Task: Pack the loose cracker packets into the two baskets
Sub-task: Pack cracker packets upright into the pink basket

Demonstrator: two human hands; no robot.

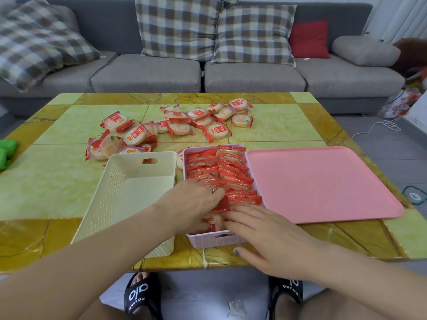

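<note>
A pink basket (215,240) near the table's front edge is packed with rows of red-and-white cracker packets (221,172) standing on edge. My left hand (191,202) reaches into its near end, fingers curled among the packets there. My right hand (265,234) lies beside it with straight fingers pressing a packet down at the basket's near end. Left of the pink basket stands a cream basket (120,192) with nothing visible inside. Several loose cracker packets (175,125) lie scattered across the table's middle and far part.
A pink tray or lid (323,183) lies flat right of the pink basket. A green object (7,153) sits at the table's left edge. A grey sofa with plaid cushions (178,28) stands behind the table. My feet in black slippers are under the front edge.
</note>
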